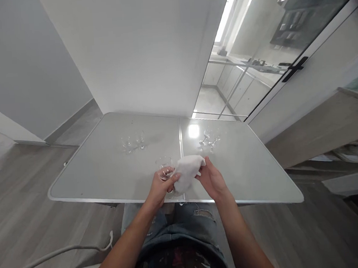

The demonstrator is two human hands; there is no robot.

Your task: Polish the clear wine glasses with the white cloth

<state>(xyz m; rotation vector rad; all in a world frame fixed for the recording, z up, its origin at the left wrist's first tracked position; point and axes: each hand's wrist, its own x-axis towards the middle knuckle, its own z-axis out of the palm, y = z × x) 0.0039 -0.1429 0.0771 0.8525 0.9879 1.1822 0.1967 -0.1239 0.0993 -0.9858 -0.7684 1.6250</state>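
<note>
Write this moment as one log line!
left hand: holds clear round glass | right hand: holds white cloth | pale rectangular table: more clear glassware

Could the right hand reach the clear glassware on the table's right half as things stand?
Probably yes: nothing visible stands between the right hand and the clear glassware beyond it, though that hand grips the white cloth and may need to let go first.

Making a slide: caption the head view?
Left hand grips a clear, round drinking glass; right hand holds a loose white cloth.
</note>
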